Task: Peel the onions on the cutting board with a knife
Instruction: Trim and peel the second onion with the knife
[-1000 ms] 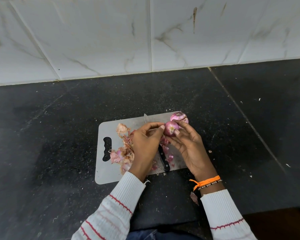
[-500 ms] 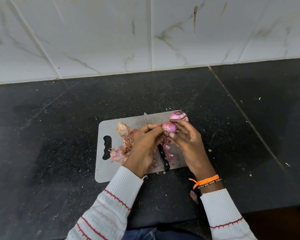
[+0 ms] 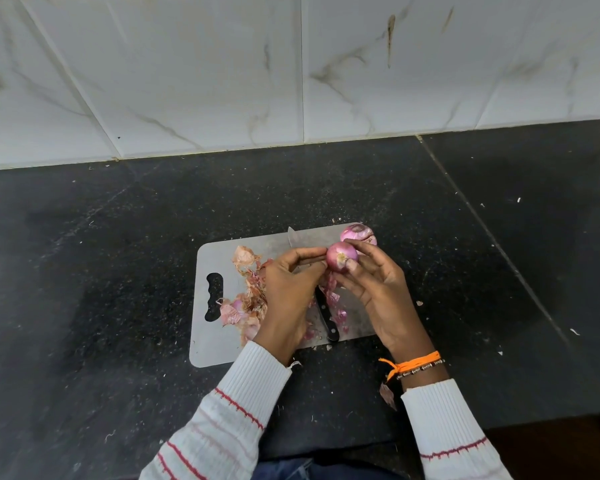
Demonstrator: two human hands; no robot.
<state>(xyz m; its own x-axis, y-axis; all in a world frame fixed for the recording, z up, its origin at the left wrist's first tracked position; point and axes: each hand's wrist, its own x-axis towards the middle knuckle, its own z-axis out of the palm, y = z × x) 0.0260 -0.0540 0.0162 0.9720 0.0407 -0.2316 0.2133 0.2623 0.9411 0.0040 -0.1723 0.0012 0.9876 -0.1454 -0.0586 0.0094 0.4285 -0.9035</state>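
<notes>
Two round purple onions: one [image 3: 342, 257] pinched by right hand [image 3: 378, 289] and left hand [image 3: 291, 292] fingertips, one [image 3: 359, 233] half hidden behind on grey cutting board [image 3: 215, 348]. One black-handled knife [image 3: 326, 317] lies mostly covered.

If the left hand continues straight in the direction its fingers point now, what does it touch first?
Probably the small purple-red onion held by the right hand; the left hand already nearly touches it, though depth is unclear.

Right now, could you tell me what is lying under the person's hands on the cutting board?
A knife lies on the cutting board among onion skins; the hands cover its middle.
</notes>
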